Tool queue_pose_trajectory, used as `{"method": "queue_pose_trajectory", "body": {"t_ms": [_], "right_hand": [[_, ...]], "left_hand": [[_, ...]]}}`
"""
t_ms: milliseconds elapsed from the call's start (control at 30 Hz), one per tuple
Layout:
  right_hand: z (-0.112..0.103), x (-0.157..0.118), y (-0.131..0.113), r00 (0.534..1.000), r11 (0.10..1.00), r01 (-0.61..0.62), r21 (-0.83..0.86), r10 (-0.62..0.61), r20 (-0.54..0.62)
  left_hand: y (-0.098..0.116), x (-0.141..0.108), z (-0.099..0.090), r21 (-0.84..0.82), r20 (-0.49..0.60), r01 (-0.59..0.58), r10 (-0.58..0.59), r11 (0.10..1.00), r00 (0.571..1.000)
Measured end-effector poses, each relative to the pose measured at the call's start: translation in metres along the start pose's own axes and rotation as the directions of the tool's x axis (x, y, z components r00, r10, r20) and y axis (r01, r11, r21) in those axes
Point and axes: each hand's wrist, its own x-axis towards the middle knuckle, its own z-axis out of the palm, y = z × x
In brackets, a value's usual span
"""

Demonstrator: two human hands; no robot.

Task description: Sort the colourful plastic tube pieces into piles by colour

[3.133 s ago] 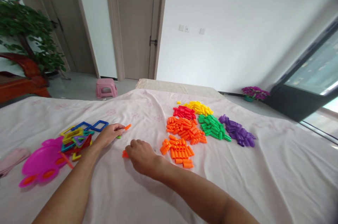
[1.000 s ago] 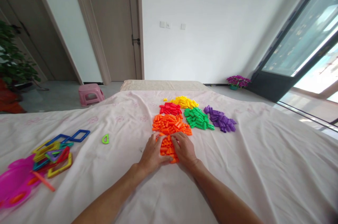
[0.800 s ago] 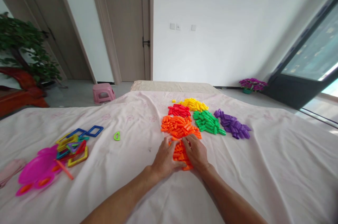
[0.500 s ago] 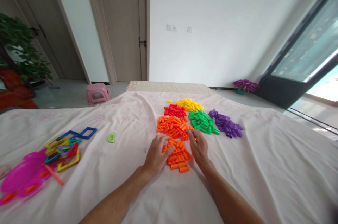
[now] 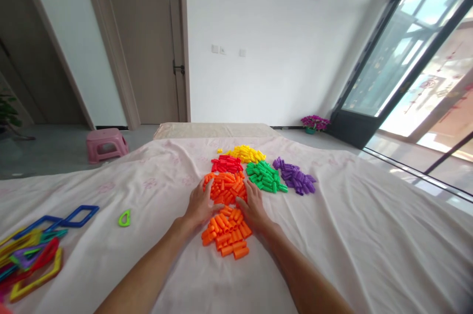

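Orange tube-like pieces form two adjoining piles, an upper one (image 5: 226, 187) and a nearer one (image 5: 229, 235). My left hand (image 5: 201, 204) lies along the left side of the upper pile, fingers apart, its thumb reaching between the two piles. On the right side of that pile is my right hand (image 5: 253, 204), fingers spread and touching its edge. Neither hand grips a piece. Behind the orange sits a red pile (image 5: 226, 163), with a yellow pile (image 5: 247, 154) further back. Green pieces (image 5: 266, 176) and purple pieces (image 5: 294, 176) lie to the right.
A pale cloth (image 5: 332, 235) covers the surface. At the left lie colourful frame-shaped pieces (image 5: 37, 255) and a small green D-shaped piece (image 5: 124, 218). A pink stool (image 5: 107, 144) stands on the floor beyond, and purple flowers (image 5: 315, 122) at the back right.
The view has shifted right and up. My hands have moved from beside the nearer orange pile to both sides of the upper one, with my left fingers spread further forward.
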Motion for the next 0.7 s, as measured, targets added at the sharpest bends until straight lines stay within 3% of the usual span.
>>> {"method": "queue_pose_trajectory", "body": {"t_ms": [267, 400, 467, 567, 633, 700], "right_hand": [[0.030, 0.021, 0.009, 0.996, 0.996, 0.037, -0.075, -0.043, -0.079], [0.029, 0.020, 0.006, 0.993, 0.997, 0.057, -0.051, -0.062, -0.102], [0.016, 0.019, 0.007, 0.990, 0.997, 0.070, -0.010, -0.071, -0.122], [-0.024, 0.018, 0.027, 0.975, 0.998, 0.057, 0.002, -0.055, -0.217], [-0.058, 0.019, 0.052, 0.949, 0.996, -0.032, -0.079, 0.006, -0.314], [-0.092, 0.019, 0.085, 0.912, 0.954, -0.215, -0.208, 0.120, -0.393]], "left_hand": [[-0.005, 0.019, 0.018, 0.021, -0.113, -0.049, 0.051, 0.999, 0.992], [-0.010, 0.021, 0.018, -0.018, -0.129, -0.088, 0.085, 0.996, 0.988], [-0.013, 0.018, 0.016, -0.052, -0.131, -0.106, 0.098, 0.993, 0.987], [-0.020, 0.012, 0.012, -0.078, -0.128, -0.130, 0.119, 0.988, 0.985], [-0.023, 0.009, 0.011, -0.075, -0.124, -0.140, 0.130, 0.987, 0.984], [-0.026, 0.007, 0.011, -0.066, -0.120, -0.140, 0.132, 0.988, 0.984]]}}
